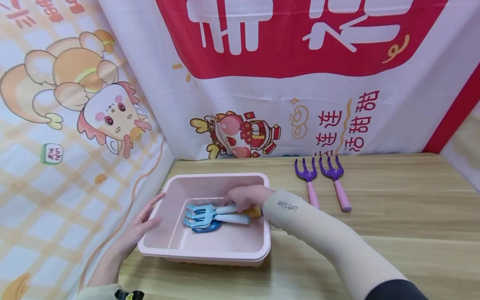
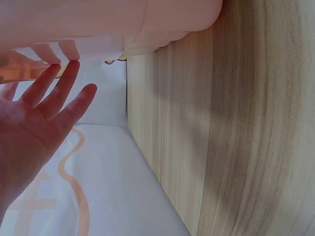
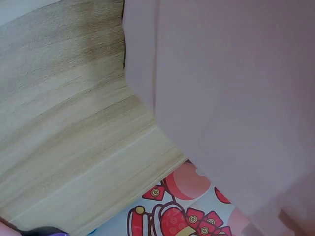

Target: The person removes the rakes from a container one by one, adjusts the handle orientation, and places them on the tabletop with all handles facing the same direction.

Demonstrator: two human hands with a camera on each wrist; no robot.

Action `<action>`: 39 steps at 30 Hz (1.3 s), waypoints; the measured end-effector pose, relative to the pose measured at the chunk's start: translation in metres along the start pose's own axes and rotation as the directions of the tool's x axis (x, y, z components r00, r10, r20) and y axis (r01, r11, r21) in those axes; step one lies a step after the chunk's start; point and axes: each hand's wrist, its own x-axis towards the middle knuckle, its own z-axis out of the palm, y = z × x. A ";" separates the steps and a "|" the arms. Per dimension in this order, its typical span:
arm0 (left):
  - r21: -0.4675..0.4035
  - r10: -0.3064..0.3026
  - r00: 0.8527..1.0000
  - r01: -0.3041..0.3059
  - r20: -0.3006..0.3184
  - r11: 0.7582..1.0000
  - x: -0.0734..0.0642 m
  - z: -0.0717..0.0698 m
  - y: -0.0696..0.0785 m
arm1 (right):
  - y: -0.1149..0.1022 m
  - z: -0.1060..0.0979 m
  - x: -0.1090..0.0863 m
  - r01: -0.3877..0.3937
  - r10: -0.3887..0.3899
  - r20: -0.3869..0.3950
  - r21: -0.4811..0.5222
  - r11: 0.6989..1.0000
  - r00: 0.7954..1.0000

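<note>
A pale pink plastic bin (image 1: 213,252) stands on the table and holds several hand forks. Two light blue hand forks (image 1: 204,214) lie overlapping in it, over a darker blue tool (image 1: 210,227) and a yellow handle (image 1: 255,212). Reaching over the bin's right side, my right hand (image 1: 245,197) has its fingers bent down around one light blue fork's handle. That hand is out of sight in the right wrist view, where the bin wall fills much of the picture. With fingers extended, my left hand (image 1: 140,227) rests at the bin's left rim; its fingertips (image 2: 73,66) meet the outer wall.
Two purple hand forks with pink handles, a left one (image 1: 307,177) and a right one (image 1: 337,187), lie on the wooden table (image 1: 393,216) right of the bin. Printed cloth (image 1: 262,91) hangs behind the table and along its left side.
</note>
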 end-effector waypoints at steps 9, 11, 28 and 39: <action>0.001 -0.006 1.000 0.006 0.007 1.000 -0.001 -0.001 0.000 | 0.001 -0.006 -0.008 0.015 -0.015 0.007 0.070 0.997 1.000; -0.001 -0.013 1.000 0.013 0.006 1.000 -0.001 0.000 -0.001 | 0.001 -0.008 -0.011 0.006 -0.007 0.013 0.093 0.996 1.000; 0.005 -0.012 1.000 0.012 0.003 1.000 -0.001 0.002 0.002 | -0.010 -0.046 -0.035 0.104 -0.104 0.002 -0.020 0.994 0.995; -0.020 -0.042 0.999 0.042 0.011 0.999 -0.003 0.001 0.001 | -0.013 -0.081 -0.077 0.200 -0.200 0.011 -0.005 0.980 0.980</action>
